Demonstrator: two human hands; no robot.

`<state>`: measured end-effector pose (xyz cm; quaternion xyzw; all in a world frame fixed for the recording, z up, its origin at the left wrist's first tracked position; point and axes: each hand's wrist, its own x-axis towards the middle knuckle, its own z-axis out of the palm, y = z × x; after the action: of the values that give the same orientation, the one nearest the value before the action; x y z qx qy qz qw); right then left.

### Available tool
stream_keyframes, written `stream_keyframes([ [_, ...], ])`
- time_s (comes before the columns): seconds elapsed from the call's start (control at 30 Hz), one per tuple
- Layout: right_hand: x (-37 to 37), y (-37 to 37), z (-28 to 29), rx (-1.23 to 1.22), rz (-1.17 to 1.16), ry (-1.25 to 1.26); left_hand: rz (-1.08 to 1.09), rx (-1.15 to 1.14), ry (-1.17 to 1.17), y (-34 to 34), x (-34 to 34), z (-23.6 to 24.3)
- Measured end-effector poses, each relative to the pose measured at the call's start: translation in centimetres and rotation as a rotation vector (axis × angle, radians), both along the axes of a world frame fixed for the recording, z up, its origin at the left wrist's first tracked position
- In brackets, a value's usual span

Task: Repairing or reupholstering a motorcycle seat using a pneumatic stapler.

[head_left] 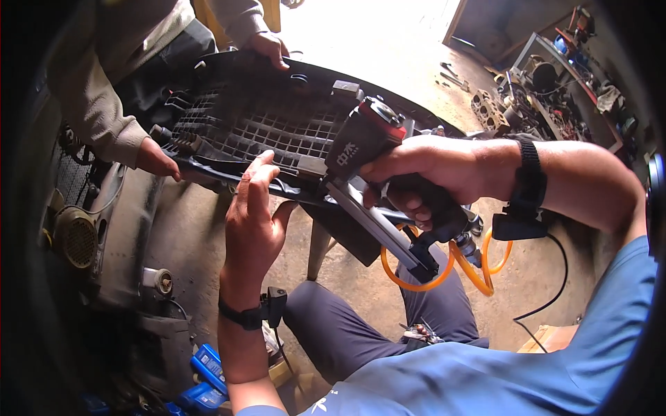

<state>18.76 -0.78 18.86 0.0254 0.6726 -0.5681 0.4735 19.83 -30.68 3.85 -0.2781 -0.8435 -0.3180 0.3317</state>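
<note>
A long black plastic car grille panel [270, 135] with square mesh lies slanted across the view. My left hand [255, 201] grips its near rim, fingers over the edge and thumb below. In my right hand [430, 173] is a black and red air stapler [368, 139], fingers wrapped round its handle. Its silver magazine [371, 222] slants down toward me, and the nose rests at or just above the near rim; contact cannot be made out. An orange coiled air hose [479, 281] joins the handle's lower end.
Opposite, another person's two hands [269, 47] [158, 159] hold the panel's far and left edges. Car parts and a speaker-like round grille [76, 239] stand at left. Metal parts [513, 104] crowd the right back. Blue containers [208, 367] lie at lower left; a black cable [555, 298] hangs from my right wrist.
</note>
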Motion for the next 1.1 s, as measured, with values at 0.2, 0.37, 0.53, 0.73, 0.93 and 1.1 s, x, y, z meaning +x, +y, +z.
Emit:
stream_keyframes([
  [0.2,5.4,11.8,5.8,-0.176,-0.098,0.414,-0.065,-0.090,-0.072,0.4,1.3,1.3],
  [0.37,13.2,28.8,0.4,-0.006,-0.339,0.762,0.041,0.004,-0.068,0.9,2.6,2.3],
  [0.53,18.1,37.2,-19.3,0.631,-0.510,0.612,0.286,-0.140,0.064,3.8,5.0,3.0],
  [0.73,24.2,41.4,-43.3,1.056,-0.351,0.366,0.122,-0.337,0.127,11.7,6.8,2.9],
  [0.93,26.9,43.3,-56.7,1.169,-0.342,0.418,0.197,-0.362,0.122,12.7,6.7,3.2],
  [1.1,27.9,42.7,-61.5,1.106,-0.265,0.444,0.404,-0.420,0.158,8.6,5.9,4.9],
])
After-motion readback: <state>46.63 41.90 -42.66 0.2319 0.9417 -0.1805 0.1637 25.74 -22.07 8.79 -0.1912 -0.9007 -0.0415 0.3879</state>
